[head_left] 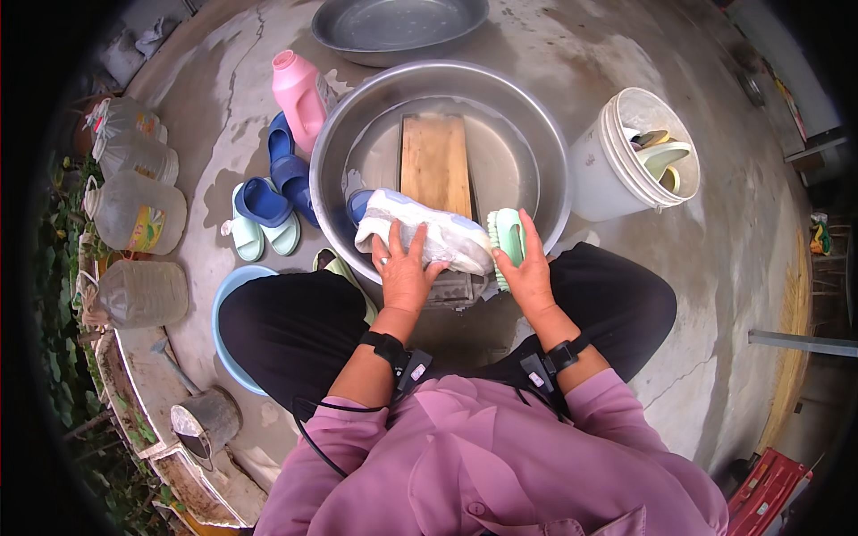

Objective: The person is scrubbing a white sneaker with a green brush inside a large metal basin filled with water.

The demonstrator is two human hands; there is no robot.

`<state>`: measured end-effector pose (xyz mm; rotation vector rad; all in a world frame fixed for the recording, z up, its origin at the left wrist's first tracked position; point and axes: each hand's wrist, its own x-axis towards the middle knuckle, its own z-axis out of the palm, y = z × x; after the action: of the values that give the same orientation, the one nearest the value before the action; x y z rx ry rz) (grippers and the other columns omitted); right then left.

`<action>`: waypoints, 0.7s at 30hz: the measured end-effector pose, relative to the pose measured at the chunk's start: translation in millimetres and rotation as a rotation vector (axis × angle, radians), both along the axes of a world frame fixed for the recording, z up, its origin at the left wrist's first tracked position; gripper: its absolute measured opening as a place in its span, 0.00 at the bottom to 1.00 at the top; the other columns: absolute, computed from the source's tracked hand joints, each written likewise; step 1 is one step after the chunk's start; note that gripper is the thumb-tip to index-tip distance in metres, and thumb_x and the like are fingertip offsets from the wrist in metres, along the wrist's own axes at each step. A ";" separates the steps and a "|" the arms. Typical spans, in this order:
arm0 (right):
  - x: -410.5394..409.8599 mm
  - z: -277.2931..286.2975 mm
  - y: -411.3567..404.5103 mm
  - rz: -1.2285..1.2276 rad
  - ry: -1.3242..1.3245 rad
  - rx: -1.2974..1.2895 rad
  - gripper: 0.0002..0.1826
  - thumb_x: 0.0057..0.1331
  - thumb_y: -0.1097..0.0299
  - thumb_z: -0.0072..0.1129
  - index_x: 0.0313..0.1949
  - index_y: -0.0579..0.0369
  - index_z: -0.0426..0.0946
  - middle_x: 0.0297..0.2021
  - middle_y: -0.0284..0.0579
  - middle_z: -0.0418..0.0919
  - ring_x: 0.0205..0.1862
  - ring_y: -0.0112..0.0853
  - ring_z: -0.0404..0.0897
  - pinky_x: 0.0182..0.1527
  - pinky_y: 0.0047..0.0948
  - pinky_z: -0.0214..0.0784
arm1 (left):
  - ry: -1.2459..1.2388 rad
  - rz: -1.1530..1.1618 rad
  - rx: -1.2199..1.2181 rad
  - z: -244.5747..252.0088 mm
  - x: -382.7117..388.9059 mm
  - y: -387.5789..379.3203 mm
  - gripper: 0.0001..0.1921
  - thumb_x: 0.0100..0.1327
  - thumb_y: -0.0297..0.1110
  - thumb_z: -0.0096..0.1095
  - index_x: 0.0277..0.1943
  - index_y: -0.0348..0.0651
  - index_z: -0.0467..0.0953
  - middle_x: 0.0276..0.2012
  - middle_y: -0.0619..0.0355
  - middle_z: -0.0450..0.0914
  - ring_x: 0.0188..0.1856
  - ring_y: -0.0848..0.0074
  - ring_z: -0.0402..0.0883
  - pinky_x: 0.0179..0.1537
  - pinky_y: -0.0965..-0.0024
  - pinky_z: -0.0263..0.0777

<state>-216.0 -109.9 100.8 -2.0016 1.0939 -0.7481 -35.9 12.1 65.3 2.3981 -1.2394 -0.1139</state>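
Note:
Fingers of my left hand (405, 271) grip a white shoe (429, 231) with pale blue parts, lying on its side across the near end of a wooden board (436, 157). A light green scrub brush (511, 234) is held in my right hand (531, 271), its bristles turned toward the shoe's toe. Whether the bristles touch the shoe, I cannot tell. The board lies in a large metal basin (556, 141) with shallow water. A blue item (358, 204) shows partly behind the shoe, at the basin's left side.
Left of the basin are a pink bottle (298, 100), blue clogs (265, 201), mint slippers (285, 234) and a light blue tub (224, 335). Plastic jugs (137, 211) line the left edge. A white bucket (593, 167) holding footwear stands right; another metal basin (402, 33) lies beyond.

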 end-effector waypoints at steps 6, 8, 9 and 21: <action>-1.8 1.8 -0.3 -0.004 -0.025 0.007 0.44 0.61 0.67 0.69 0.74 0.53 0.57 0.63 0.60 0.71 0.65 0.53 0.71 0.66 0.42 0.66 | -0.015 -0.142 0.346 38.4 18.7 -24.4 0.46 0.43 0.49 0.84 0.69 0.59 0.71 0.72 0.48 0.59 0.73 0.46 0.55 0.69 0.40 0.49; -2.0 6.7 3.0 0.002 0.007 0.033 0.44 0.61 0.68 0.69 0.74 0.52 0.58 0.63 0.60 0.71 0.64 0.54 0.72 0.65 0.43 0.66 | -0.078 -0.237 0.320 40.8 17.5 -32.7 0.50 0.41 0.49 0.85 0.71 0.58 0.67 0.74 0.48 0.58 0.75 0.49 0.54 0.70 0.38 0.49; -3.3 6.5 3.5 -0.002 0.004 0.033 0.44 0.61 0.68 0.69 0.74 0.52 0.58 0.63 0.60 0.71 0.64 0.54 0.72 0.65 0.43 0.66 | -0.141 -0.327 0.291 41.5 17.9 -36.9 0.55 0.39 0.49 0.86 0.73 0.57 0.63 0.75 0.49 0.57 0.77 0.52 0.53 0.70 0.36 0.48; -27.7 44.7 21.2 0.263 0.286 -0.095 0.42 0.57 0.69 0.72 0.71 0.49 0.64 0.63 0.53 0.73 0.64 0.51 0.73 0.65 0.42 0.67 | 0.132 -0.519 0.443 24.9 36.4 -61.4 0.57 0.36 0.42 0.88 0.71 0.53 0.61 0.73 0.58 0.63 0.80 0.60 0.51 0.73 0.26 0.38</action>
<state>-243.7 -88.7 145.5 -2.3294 0.9377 -0.3908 0.5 -49.3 90.2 2.2898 -1.8988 -0.7606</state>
